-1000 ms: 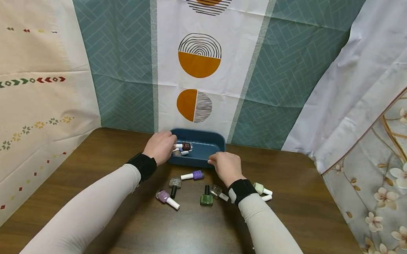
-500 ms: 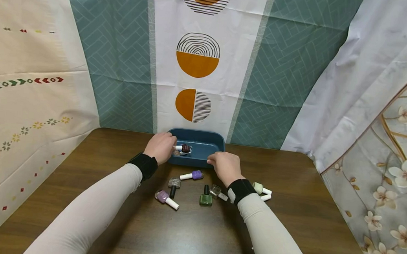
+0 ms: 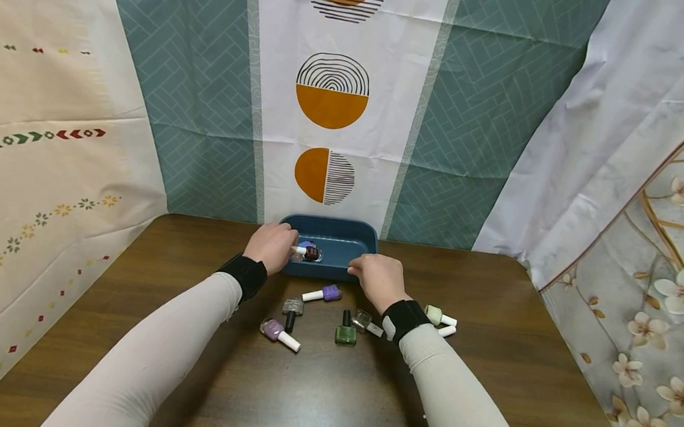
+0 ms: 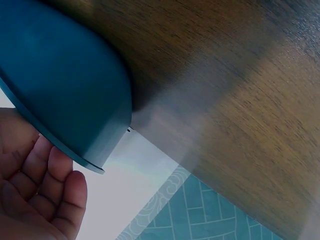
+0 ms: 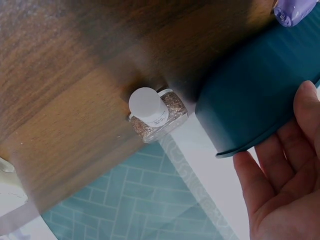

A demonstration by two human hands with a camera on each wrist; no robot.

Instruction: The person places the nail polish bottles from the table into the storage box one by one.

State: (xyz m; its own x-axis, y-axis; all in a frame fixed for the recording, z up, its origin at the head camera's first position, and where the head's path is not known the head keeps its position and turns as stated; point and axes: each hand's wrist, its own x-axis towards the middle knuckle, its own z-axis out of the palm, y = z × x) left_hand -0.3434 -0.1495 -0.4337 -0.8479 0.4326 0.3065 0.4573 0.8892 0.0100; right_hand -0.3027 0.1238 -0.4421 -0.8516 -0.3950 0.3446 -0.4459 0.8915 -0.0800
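A blue bin (image 3: 338,273) stands at the table's back edge. At its left end my left hand (image 3: 271,247) reaches over the rim and holds a dark red nail polish bottle (image 3: 312,254) by its white cap; the fingertips are partly hidden. A blue-violet bottle (image 3: 307,243) lies just behind it inside the bin. In the left wrist view my curled fingers (image 4: 60,165) are partly behind the rim. My right hand (image 3: 380,279) grips the bin's front right rim. Its thumb lies against the outer wall (image 5: 245,95) in the right wrist view.
In front of the bin lie a purple bottle (image 3: 332,293), a silver glitter bottle (image 3: 293,306), a lilac bottle (image 3: 272,329), a green bottle (image 3: 345,335) and a brown glitter bottle (image 3: 362,319). Pale green bottles (image 3: 433,314) lie beside the right wrist. Cloth hangs behind.
Inside the bin the dark red bottle has come slightly nearer and tilted with my left hand. The blue-violet bottle now shows behind it. The right hand and bin have stayed put.
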